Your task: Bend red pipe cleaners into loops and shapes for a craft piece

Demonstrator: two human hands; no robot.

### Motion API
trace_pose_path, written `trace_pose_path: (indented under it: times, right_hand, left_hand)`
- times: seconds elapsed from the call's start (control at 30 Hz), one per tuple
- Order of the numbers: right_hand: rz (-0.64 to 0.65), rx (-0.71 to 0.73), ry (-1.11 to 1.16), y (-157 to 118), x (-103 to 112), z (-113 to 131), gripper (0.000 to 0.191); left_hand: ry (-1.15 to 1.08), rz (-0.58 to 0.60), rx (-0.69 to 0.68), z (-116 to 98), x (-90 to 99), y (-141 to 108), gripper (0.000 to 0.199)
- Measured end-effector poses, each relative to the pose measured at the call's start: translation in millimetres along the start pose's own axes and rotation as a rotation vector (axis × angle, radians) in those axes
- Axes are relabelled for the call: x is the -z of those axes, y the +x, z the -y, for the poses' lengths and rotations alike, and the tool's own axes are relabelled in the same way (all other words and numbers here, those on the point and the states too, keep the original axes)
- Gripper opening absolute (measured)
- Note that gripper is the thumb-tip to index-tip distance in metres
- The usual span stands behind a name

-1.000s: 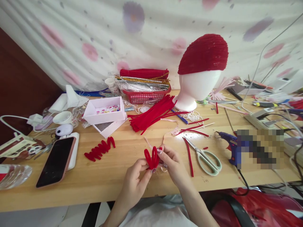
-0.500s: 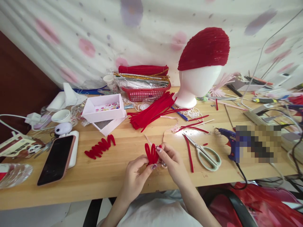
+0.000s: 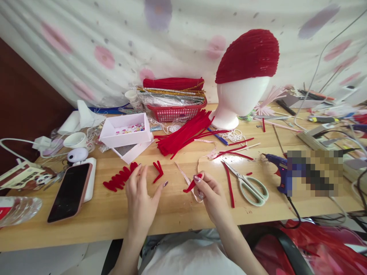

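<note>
My right hand (image 3: 211, 196) pinches a short bent red pipe cleaner (image 3: 188, 188) between thumb and fingertips. Just behind and below those fingers runs a pale pink measuring tape (image 3: 183, 172). My left hand (image 3: 141, 196) is over the table with its thumb and fingers apart, and nothing shows in it. Its fingertips are close to the right end of a row of red pipe-cleaner loops (image 3: 117, 180); contact I cannot tell. A separate V-shaped red pipe-cleaner piece (image 3: 157, 176) lies between the hands, beyond my left thumb.
Green-handled scissors (image 3: 254, 190) and a blue glue gun (image 3: 281, 168) lie to the right. Behind are a bundle of red pipe cleaners (image 3: 183, 133), a white foam head (image 3: 239, 97) under a red cap, and a white box (image 3: 114, 137). A phone (image 3: 69, 193) is at left.
Both hands were together on the red looped pipe cleaners. My left hand has moved left and opened, and a V-shaped red piece now lies on the table. My right hand keeps a red piece.
</note>
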State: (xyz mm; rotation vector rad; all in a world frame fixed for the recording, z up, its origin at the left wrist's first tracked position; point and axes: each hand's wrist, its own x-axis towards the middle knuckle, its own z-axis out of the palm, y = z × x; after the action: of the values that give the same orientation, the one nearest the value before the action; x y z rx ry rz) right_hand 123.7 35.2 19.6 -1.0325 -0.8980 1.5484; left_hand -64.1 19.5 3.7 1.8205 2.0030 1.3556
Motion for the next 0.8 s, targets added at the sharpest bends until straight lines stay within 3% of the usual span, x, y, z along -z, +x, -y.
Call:
trace_pose_path:
  times: [0.07, 0.17, 0.27, 0.37, 0.57, 0.7, 0.8]
  right_hand:
    - [0.017, 0.024, -0.045, -1, -3, 2, 0.034]
    - [0.056, 0.085, -0.104, -3, -6, 8, 0.033]
    - [0.082, 0.121, -0.094, -6, -7, 13, 0.032]
    - [0.033, 0.152, -0.101, -9, -6, 11, 0.033]
    - [-0.091, 0.186, -0.139, -9, 0, 5, 0.034]
    - [-0.055, 0.242, -0.207, -10, 6, 8, 0.032]
    - [-0.049, 0.316, -0.255, -12, 8, 7, 0.031]
  left_hand:
    - [-0.153, 0.146, -0.026, -17, 5.7, 0, 0.037]
    - [-0.456, 0.569, 0.038, -45, 10.4, 1, 0.028]
    - [-0.594, 0.747, 0.16, -57, 7.2, 3, 0.034]
    - [-0.656, 0.797, 0.213, -58, 0.9, 4, 0.036]
    - [-0.683, 0.782, 0.269, -60, -2.1, 0, 0.037]
    - [-0.783, 0.814, 0.344, -57, -1.2, -2, 0.033]
    - [-0.76, 0.789, 0.323, -57, -1.3, -1, 0.031]
